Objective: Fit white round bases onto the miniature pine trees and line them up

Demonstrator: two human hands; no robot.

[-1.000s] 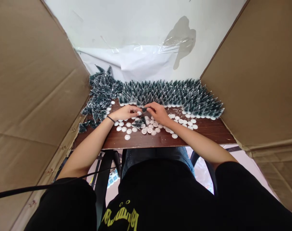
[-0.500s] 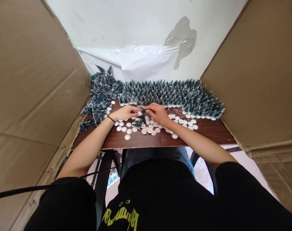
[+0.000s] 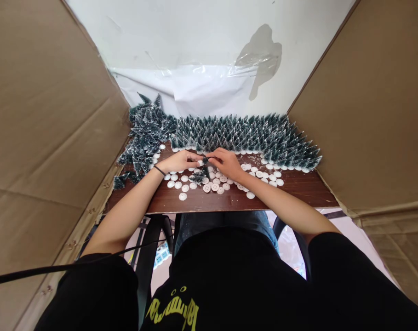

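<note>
Over the middle of the table, my left hand (image 3: 181, 161) pinches a white round base (image 3: 200, 163) between thumb and fingers. Facing it from the right, my right hand (image 3: 227, 162) closes its fingertips on a small dark green miniature Christmas tree (image 3: 205, 160), which meets the base. Whether the tree is seated in the base cannot be made out. Just below my hands, frosted miniature trees (image 3: 197, 177) lie on their sides among many loose white bases (image 3: 214, 187).
Rows of upright miniature trees on white bases (image 3: 236, 133) fill the back of the brown table (image 3: 215, 203). A heap of loose trees (image 3: 146, 124) lies at the back left. Brown fabric walls (image 3: 370, 101) close in both sides. A black cable (image 3: 57, 268) crosses my left arm.
Both hands stay in nearly the same place, holding the tree and the base. Apart from a very slight shift of the view, no clear movement shows.
</note>
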